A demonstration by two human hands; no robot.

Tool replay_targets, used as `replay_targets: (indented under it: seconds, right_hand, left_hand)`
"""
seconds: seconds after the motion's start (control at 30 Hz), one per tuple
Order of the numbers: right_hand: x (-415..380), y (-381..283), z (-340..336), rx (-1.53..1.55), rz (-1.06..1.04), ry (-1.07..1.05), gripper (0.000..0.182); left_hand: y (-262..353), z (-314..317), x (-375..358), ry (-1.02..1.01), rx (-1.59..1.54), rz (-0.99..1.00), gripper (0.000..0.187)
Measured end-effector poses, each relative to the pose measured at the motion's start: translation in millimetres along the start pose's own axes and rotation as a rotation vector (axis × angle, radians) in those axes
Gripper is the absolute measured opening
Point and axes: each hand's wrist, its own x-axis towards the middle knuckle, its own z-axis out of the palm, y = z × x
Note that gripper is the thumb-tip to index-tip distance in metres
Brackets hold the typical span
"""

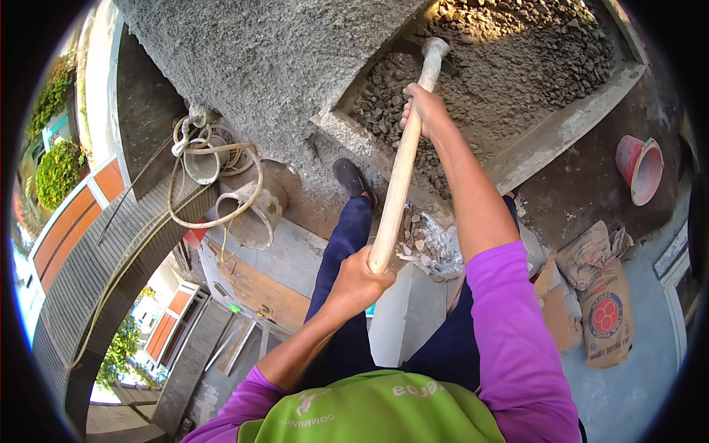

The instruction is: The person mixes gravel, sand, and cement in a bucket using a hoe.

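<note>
A pale wooden handle (399,184) runs up from the middle of the view to a grey tool head (436,49), whose lower part is hidden against the gravel. My left hand (360,283) is closed round the handle's near end. Farther up, close to the head, my right hand (425,111) grips the same handle. Under the tool lies dark gravel (532,81) mixed with grey material, inside a shallow trough (546,148) with raised edges. A heap of grey sand or mix (273,66) rises to the left of the trough.
A coiled hose (173,188) and a grey bucket (258,207) are at the left. On the right are a red bucket (639,170) and paper sacks (605,310). Rubble (436,251) lies near my feet, below the trough's corner. My shoe (351,179) stands beside the heap.
</note>
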Motion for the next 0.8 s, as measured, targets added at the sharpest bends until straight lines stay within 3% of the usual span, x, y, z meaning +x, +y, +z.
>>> replay_targets:
  seconds: [0.17, 0.3, 0.43, 0.53, 0.67, 0.8]
  right_hand:
    - [-13, 17, -15, -0.097, 0.138, -0.072, 0.029]
    - [-14, 11, -47, -0.022, 0.166, -0.174, 0.026]
    - [-30, -8, -80, 0.136, 0.199, -0.211, 0.028]
    - [-41, -29, -116, 0.328, 0.272, -0.228, 0.016]
    - [-66, -58, -165, 0.523, 0.270, -0.214, 0.020]
    - [-103, -103, -201, 0.517, 0.134, -0.170, 0.021]
  left_hand:
    - [30, 40, -33, -0.031, -0.224, -0.184, 0.025]
    - [80, 65, -56, -0.073, -0.187, -0.186, 0.027]
    - [122, 72, -75, -0.097, -0.029, -0.008, 0.036]
    - [171, 69, -94, -0.197, 0.036, 0.058, 0.042]
    - [209, 68, -113, -0.292, 0.104, 0.139, 0.046]
    - [231, 49, -133, -0.397, 0.146, 0.209, 0.044]
